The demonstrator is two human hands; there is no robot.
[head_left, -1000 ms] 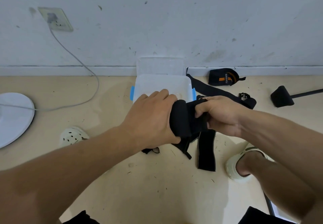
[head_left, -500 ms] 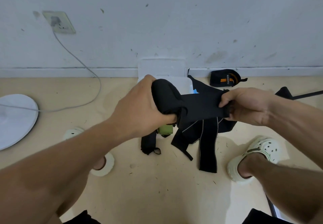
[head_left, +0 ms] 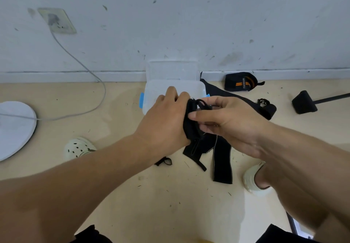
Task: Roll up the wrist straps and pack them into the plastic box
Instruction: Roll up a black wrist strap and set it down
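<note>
A black rolled wrist strap (head_left: 191,117) sits between my two hands, just in front of the clear plastic box (head_left: 157,91) with blue clips. My left hand (head_left: 166,121) grips the roll from the left. My right hand (head_left: 223,121) pinches its right side and the thin loop at its top. More black straps (head_left: 221,159) lie loose on the floor below my hands. Another black strap (head_left: 265,108) stretches away to the right of the box. A rolled black strap with orange stripes (head_left: 239,82) lies by the wall. The box lid (head_left: 172,70) leans against the wall.
A white round base (head_left: 13,129) with a grey cable (head_left: 89,72) running to a wall socket (head_left: 56,21) lies at the left. My feet in pale clogs (head_left: 78,148) (head_left: 253,178) flank the straps. A black stand foot (head_left: 304,102) sits at the right.
The stretched-out strap has been gathered into a tight roll. My right hand moved left to meet my left hand, and both came down in front of the box.
</note>
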